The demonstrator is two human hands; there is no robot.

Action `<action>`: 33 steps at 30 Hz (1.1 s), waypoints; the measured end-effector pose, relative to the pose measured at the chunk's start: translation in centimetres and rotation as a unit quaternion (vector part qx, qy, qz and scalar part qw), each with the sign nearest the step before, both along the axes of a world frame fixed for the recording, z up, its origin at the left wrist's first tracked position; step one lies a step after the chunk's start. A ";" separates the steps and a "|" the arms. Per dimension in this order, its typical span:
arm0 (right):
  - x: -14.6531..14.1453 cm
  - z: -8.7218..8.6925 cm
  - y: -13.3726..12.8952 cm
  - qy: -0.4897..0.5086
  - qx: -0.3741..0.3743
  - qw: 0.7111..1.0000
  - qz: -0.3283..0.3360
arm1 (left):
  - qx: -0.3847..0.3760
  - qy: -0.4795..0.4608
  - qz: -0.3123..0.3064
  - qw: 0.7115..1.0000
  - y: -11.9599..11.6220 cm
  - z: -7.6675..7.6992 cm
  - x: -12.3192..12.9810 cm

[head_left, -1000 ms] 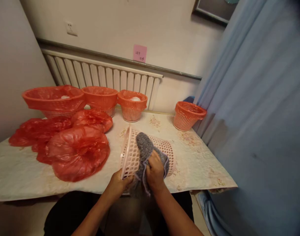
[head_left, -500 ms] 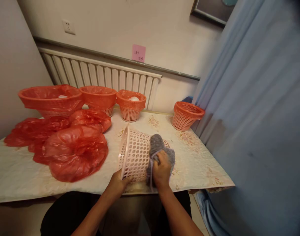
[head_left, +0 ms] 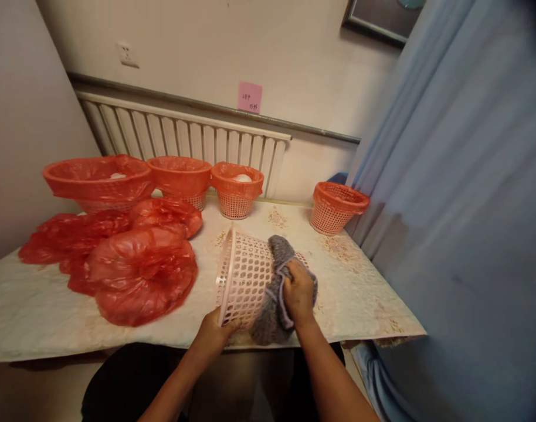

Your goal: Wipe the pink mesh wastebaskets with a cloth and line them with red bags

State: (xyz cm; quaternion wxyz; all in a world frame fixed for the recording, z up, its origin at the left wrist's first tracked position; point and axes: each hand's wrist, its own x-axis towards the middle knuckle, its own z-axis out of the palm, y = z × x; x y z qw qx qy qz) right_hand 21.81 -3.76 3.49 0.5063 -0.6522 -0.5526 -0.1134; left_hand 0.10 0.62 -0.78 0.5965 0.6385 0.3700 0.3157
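Observation:
A pale pink plastic basket with a lattice wall lies on its side near the table's front edge, its mouth facing left. My left hand grips the lower rim, thumb on the outer wall. In my right hand is a bunched grey cloth with a light purple edge, pressed against the basket's side toward its base. Part of the cloth hangs down over the lower wall. The basket's base is mostly hidden behind the cloth and hand.
Several baskets lined with red bags stand along the back, including a small one and one at right. Bunched red plastic bags lie on the left of the table. A blue curtain hangs at right.
My right hand has shifted slightly right and up along the basket, and the cloth has folded, its lower part spreading left. My left hand keeps its grip on the rim.

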 end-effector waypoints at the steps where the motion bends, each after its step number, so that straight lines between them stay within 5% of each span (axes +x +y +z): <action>1: 1.5 -0.4 -0.3 0.013 -0.009 0.999 -0.031 | 0.001 0.001 0.000 1.000 -0.1 0.0 0.0; 5: 5.7 -1.9 -1.4 0.075 -0.047 0.987 -0.135 | 0.019 0.003 -0.004 1.000 -0.4 0.2 -0.1; 9: 5.5 -1.9 -1.1 0.091 -0.042 0.984 -0.148 | 0.014 0.000 -0.015 1.000 -0.4 0.6 -0.2; 18: -2.1 4.8 3.9 0.057 -0.047 0.995 0.066 | 0.002 0.000 -0.003 1.000 -0.1 0.6 0.0; 22: -6.1 6.0 5.2 0.037 -0.009 0.988 0.151 | -0.010 0.005 -0.002 1.000 -0.4 1.0 0.0; 26: -9.1 4.9 3.8 0.031 0.042 0.987 0.151 | 0.024 0.026 0.002 0.999 -0.7 1.0 -0.2; 33: -11.5 -0.1 -0.5 -0.011 0.056 0.986 0.156 | 0.058 0.056 0.018 0.997 0.2 1.0 -0.1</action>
